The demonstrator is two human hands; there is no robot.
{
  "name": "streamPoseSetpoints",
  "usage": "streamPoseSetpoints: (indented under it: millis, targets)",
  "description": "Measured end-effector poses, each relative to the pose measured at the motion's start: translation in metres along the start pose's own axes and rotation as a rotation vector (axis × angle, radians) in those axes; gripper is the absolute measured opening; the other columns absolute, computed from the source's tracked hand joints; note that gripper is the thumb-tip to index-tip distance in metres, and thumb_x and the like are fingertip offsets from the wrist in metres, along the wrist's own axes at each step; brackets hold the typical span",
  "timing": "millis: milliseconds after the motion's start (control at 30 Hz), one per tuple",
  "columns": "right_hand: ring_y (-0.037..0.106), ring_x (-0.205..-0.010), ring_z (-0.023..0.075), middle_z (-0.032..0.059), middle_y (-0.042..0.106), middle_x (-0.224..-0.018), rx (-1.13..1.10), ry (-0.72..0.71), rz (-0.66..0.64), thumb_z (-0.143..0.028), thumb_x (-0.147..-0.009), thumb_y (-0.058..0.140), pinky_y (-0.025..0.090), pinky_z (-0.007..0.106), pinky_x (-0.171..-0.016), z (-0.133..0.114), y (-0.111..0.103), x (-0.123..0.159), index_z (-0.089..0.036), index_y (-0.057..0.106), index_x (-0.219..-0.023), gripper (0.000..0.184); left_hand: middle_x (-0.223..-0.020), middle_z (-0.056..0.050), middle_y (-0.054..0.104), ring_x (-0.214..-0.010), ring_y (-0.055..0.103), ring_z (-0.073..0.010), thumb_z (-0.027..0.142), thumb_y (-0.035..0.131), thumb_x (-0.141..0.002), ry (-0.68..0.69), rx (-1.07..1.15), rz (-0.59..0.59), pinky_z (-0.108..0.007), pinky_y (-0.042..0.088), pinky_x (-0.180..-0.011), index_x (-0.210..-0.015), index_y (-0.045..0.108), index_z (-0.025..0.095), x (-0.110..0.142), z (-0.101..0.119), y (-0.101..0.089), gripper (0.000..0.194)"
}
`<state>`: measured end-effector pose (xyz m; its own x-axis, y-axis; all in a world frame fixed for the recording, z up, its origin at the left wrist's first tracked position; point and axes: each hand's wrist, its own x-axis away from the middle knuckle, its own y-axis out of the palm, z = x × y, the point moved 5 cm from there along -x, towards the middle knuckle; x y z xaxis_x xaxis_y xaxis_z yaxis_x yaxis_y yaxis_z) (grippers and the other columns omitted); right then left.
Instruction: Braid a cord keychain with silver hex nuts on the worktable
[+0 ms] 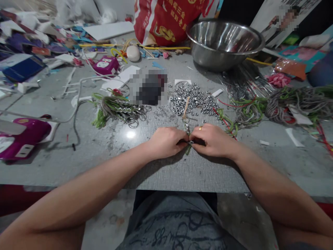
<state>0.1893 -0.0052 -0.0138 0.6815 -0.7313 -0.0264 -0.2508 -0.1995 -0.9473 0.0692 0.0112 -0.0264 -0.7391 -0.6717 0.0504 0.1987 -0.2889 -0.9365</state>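
My left hand and my right hand meet near the table's front, fingertips pinched together on a cord strung with metal nuts. A green end of this cord shows below my fingers. A shiny nut sits between the fingertips; which hand grips it I cannot tell. Above the hands, the cord's ring end lies by the foot of a slim wooden stick. My right hand wears a gold ring. Just beyond lies a spread heap of loose metal nuts.
At left lies a bundle of green and grey cords with nuts. Purple power strips and their cable lie further left. A steel bowl and a red bag stand behind. Loose grey cords pile up at right.
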Motion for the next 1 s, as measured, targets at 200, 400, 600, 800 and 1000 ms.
streamPoseSetpoints:
  millis: [200, 400, 600, 800, 1000]
  targets:
    - [0.051, -0.067, 0.0145, 0.0025, 0.061, -0.073, -0.004, 0.018, 0.016, -0.016, -0.078, 0.048, 0.032, 0.028, -0.067, 0.0, 0.0, 0.0, -0.016, 0.059, -0.084, 0.013, -0.081, 0.0, 0.07, -0.073, 0.062, -0.0167, 0.026, 0.046, -0.082, -0.068, 0.075, -0.076, -0.025, 0.04, -0.059, -0.093, 0.068, 0.025, -0.002, -0.005, 0.001, 0.024]
    - [0.051, -0.066, 0.0135, 0.0029, 0.061, -0.072, -0.048, -0.126, 0.134, -0.017, -0.079, 0.047, 0.032, 0.028, -0.066, -0.008, -0.007, 0.003, -0.017, 0.063, -0.08, 0.017, -0.083, -0.001, 0.069, -0.074, 0.062, -0.0168, 0.024, 0.043, -0.084, -0.092, 0.078, -0.09, -0.025, 0.04, -0.06, -0.095, 0.067, 0.024, -0.003, -0.005, 0.0, 0.026]
    - [0.047, -0.058, 0.0128, 0.0025, 0.061, -0.06, 0.095, -0.15, 0.032, -0.023, -0.082, 0.046, 0.029, 0.03, -0.064, -0.011, -0.001, 0.003, -0.018, 0.07, -0.074, 0.026, -0.083, -0.001, 0.069, -0.075, 0.062, -0.0169, 0.022, 0.041, -0.084, -0.107, 0.064, -0.105, -0.025, 0.04, -0.061, -0.093, 0.066, 0.023, -0.003, -0.003, -0.001, 0.026]
    - [0.045, -0.054, 0.0119, 0.0019, 0.06, -0.056, 0.18, -0.152, 0.046, -0.025, -0.085, 0.042, 0.027, 0.03, -0.063, -0.013, -0.003, 0.004, -0.019, 0.071, -0.073, 0.032, -0.082, -0.001, 0.069, -0.073, 0.062, -0.0165, 0.022, 0.043, -0.082, -0.084, 0.071, -0.07, -0.024, 0.04, -0.059, -0.09, 0.066, 0.022, -0.003, -0.004, -0.001, 0.024]
    - [0.045, -0.054, 0.0123, 0.0022, 0.061, -0.057, 0.199, -0.127, 0.015, -0.025, -0.084, 0.044, 0.024, 0.031, -0.063, -0.014, -0.002, 0.004, -0.019, 0.071, -0.08, 0.029, -0.08, 0.0, 0.069, -0.071, 0.061, -0.0151, 0.021, 0.046, -0.081, -0.09, 0.12, -0.039, -0.023, 0.04, -0.06, -0.087, 0.067, 0.022, -0.002, -0.006, 0.0, 0.022]
